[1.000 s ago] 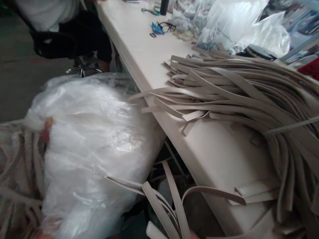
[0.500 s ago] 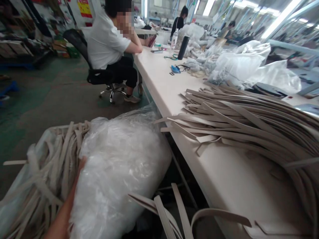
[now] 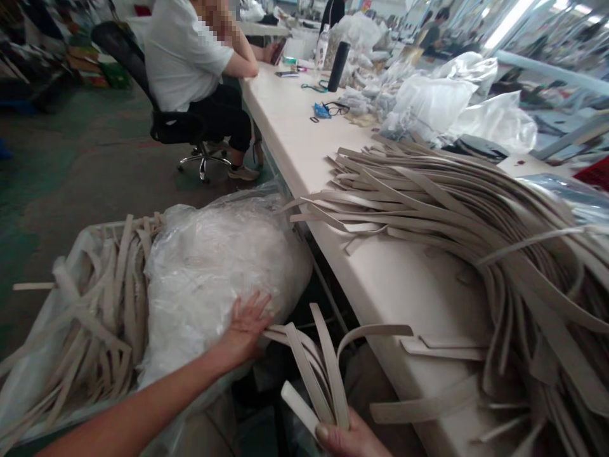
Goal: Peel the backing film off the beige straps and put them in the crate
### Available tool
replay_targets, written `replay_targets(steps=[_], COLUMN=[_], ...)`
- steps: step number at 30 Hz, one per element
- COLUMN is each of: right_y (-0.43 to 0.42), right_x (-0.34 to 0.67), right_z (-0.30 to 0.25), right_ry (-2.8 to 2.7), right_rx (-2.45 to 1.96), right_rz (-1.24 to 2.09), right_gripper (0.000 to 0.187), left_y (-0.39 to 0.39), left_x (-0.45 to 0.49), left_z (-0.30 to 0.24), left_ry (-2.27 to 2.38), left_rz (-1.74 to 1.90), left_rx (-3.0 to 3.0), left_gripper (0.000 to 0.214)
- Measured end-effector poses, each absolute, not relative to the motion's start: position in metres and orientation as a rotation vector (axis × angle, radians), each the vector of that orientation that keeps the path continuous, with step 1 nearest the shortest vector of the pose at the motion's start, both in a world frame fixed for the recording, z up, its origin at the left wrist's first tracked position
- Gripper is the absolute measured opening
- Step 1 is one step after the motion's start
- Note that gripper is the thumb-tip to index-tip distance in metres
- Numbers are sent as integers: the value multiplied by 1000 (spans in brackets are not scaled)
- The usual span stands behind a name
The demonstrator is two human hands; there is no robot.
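Observation:
My left hand rests with spread fingers against a big clear plastic bag stuffed with whitish material. Near the bottom edge, my right hand is closed around several beige strips, which fan upward from the grip. Their tips come close to my left fingers. To the right, a large pile of similar beige strips lies across the table, tied by a pale band. On the left, a pale bin holds more tangled strips.
A seated person in a white shirt leans on the table's far side, on a black office chair. Further along the tabletop are a dark cylinder, eyeglasses, a blue packet and crumpled plastic bags.
My left hand has come from the bag's left side across to its right front. My right hand has entered view at the bottom, holding the strips. The view has shifted somewhat downward and rightward.

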State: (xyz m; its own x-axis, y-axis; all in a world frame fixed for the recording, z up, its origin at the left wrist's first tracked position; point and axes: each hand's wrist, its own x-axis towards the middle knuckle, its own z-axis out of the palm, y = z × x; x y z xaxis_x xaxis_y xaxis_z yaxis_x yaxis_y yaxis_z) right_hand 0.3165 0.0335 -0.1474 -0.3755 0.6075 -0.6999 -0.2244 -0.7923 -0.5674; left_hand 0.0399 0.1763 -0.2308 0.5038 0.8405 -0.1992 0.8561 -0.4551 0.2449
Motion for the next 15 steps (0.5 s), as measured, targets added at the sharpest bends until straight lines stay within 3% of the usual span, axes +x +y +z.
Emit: replay_targets(steps=[5,15], right_y=[27,25], right_x=[322,330], right_z=[-162,-127], right_ry=[-575,-529], right_rx=[-1253,-1317], right_rz=[2228,2224], right_gripper=[67,78], left_y=[243,325], left_x=[59,90], left_z=[-270,-271], left_ry=[1525,1981], left_rz=[-326,36], left_rx=[2404,2113], left_gripper=[104,98])
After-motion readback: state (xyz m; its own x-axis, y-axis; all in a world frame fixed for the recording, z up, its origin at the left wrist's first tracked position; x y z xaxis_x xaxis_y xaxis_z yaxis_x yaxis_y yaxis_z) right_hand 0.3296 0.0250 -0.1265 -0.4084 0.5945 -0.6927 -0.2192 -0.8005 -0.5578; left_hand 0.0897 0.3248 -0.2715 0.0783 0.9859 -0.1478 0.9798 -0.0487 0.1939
